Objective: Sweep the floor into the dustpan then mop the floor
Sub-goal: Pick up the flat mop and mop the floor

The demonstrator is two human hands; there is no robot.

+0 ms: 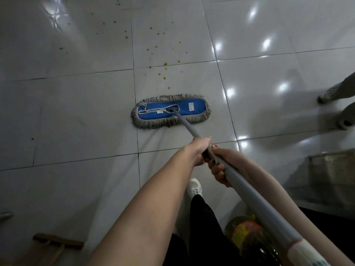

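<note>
- Lying at the lower left, a wooden tool point(57, 241) is cut off by the frame edge; its kind is unclear.
- Mop head point(171, 111), blue with a grey fringe, sits flat on the tiled floor point(76, 112), just short of yellow-brown spots point(163, 73).
- Left hand point(199, 150) and, just behind it, right hand point(221, 169) both clamp the grey handle point(189, 128).
- Far right: another person's feet point(328, 94) and a basket point(330, 169), both blurred.

Both hands grip mop point(171, 111) — floor point(76, 116) spotted.
</note>
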